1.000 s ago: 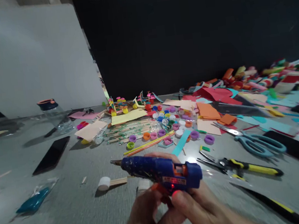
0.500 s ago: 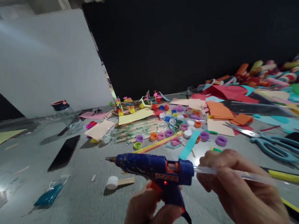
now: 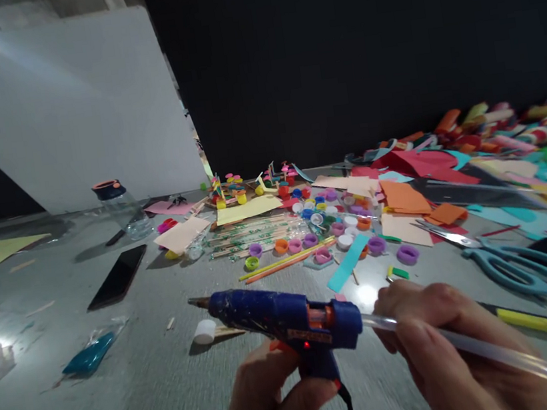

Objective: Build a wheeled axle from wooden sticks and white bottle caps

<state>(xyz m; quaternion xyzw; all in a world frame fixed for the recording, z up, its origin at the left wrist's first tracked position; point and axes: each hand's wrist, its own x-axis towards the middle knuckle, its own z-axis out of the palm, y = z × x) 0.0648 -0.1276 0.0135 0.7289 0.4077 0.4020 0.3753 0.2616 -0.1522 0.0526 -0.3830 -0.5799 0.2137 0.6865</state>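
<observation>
A dark blue hot glue gun (image 3: 272,313) is gripped round its handle by my left hand (image 3: 273,393), its metal nozzle pointing left and a small red light glowing on its side. My right hand (image 3: 447,343) pinches a long clear glue stick (image 3: 500,357), whose front end sits in the back of the gun. Just behind the gun, on the table, lies a white bottle cap (image 3: 204,332) with wooden sticks joined to it, partly covered by the gun. A light blue paper strip (image 3: 349,262) rests beyond the gun's rear.
Blue-handled scissors (image 3: 513,261) and a yellow-black cutter (image 3: 538,321) lie at right. Colourful bottle caps (image 3: 377,245), wrapped sticks (image 3: 257,235) and paper sheets (image 3: 403,198) spread across the back. A phone (image 3: 118,277), water bottle (image 3: 126,214) and blue packet (image 3: 89,355) are at left.
My right hand has moved slightly right and down along with the glue stick. The glue gun sits a little lower in view, still in my left hand.
</observation>
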